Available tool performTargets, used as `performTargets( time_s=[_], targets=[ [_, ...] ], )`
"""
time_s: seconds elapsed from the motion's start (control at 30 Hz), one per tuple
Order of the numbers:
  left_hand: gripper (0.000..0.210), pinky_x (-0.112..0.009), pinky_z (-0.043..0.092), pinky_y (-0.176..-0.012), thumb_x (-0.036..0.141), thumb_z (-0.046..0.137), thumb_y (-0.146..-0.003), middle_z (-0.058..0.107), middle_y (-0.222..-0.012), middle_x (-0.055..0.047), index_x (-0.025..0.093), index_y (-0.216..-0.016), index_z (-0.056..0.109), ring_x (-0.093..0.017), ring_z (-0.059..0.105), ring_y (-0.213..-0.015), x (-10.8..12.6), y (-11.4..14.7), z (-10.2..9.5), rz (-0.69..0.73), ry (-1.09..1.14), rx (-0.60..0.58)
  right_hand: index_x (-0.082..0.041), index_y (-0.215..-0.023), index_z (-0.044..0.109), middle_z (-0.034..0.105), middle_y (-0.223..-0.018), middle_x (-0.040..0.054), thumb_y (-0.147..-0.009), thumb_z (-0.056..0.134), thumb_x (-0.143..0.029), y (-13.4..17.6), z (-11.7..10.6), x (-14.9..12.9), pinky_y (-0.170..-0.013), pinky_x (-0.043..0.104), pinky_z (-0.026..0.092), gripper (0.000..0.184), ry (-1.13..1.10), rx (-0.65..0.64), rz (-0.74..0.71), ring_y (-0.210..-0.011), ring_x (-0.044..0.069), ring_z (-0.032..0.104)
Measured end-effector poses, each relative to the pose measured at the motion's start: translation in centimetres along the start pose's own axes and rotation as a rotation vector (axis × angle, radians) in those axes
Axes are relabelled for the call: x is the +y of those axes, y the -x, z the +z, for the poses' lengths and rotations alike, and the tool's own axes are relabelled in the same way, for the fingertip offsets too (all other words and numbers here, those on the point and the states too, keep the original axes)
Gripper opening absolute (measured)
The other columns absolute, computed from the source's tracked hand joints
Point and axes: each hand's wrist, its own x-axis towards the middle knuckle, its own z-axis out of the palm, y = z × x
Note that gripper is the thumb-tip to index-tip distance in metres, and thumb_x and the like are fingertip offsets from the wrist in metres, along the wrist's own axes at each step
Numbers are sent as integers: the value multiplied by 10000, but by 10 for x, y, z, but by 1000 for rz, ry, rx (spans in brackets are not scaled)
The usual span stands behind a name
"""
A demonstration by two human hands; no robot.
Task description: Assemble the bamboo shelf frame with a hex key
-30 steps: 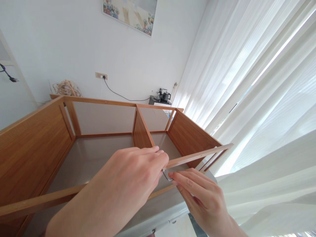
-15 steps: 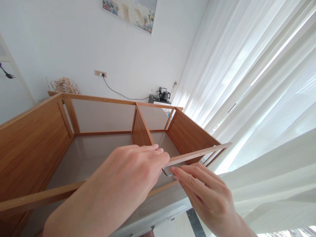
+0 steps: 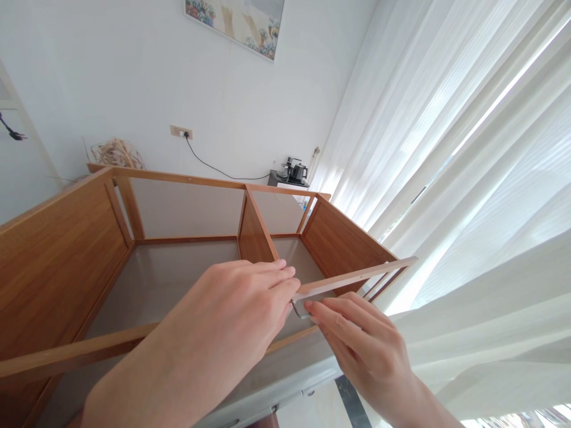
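Observation:
A wooden frame (image 3: pixel 107 348) of rails and panels spreads out below me, with a divider panel (image 3: pixel 256 229) across its middle. My left hand (image 3: pixel 243 312) is closed over the near joint, where the divider meets the front rail (image 3: pixel 357 277); the palm side and the joint are hidden. Just right of it, a bent metal hex key (image 3: pixel 300 312) reaches up to the joint. Thumb and fingertips of my right hand (image 3: pixel 368 342) pinch the key's outer end. Where its tip seats cannot be seen.
White curtains (image 3: pixel 482 178) hang close on the right. A wall socket (image 3: pixel 181 131) carries a black cord toward a small stand with a black kettle (image 3: pixel 297 172). Dried stalks (image 3: pixel 118 153) lie behind the frame's far left corner.
My right hand and the hex key have shifted slightly left. The left hand's fingers have moved a little on the joint; the front rail's right end sits marginally further left.

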Motion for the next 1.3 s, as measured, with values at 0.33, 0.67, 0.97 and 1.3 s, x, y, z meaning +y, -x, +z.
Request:
performTargets(
  time_s=[0.33, 0.67, 0.97, 1.3],
  targets=[
    [341, -366, 647, -950, 108, 525, -1002, 783, -1277, -58, 221, -1257, 720, -245, 752, -1185, -2, -1, -2, 8, 19, -15, -221, -1022, 670, 762, -843, -17, -1041, 584, -204, 1, 31, -22, -636, 151, 543, 90, -496, -62, 342, -712, 98, 718],
    [299, -376, 678, -804, 122, 525, -969, 812, -1182, -79, 199, -1143, 755, -269, 792, -1068, -1, -5, -2, 41, 1, 23, -242, -1028, 620, 796, -883, -20, -1020, 589, -160, 5, 53, -33, -688, 148, 563, 87, -477, 118, 316, -724, 97, 747],
    [287, -409, 673, -913, 129, 516, -987, 798, -1245, -50, 217, -1128, 750, -251, 774, -1135, 0, -4, -3, 47, -11, 0, -226, -1031, 594, 705, -821, 6, -1036, 537, -132, 6, 47, -26, -648, 221, 518, 110, -279, 137, 154, -677, 119, 634],
    [251, -433, 664, -962, 161, 570, -1004, 790, -1271, 2, 255, -1175, 728, -228, 764, -1154, -3, -2, 0, 24, -21, -3, -173, -1126, 592, 667, -800, 18, -1021, 544, -46, 7, 23, -2, -628, 287, 404, 172, 37, 22, -6, -660, 137, 537]
  ],
)
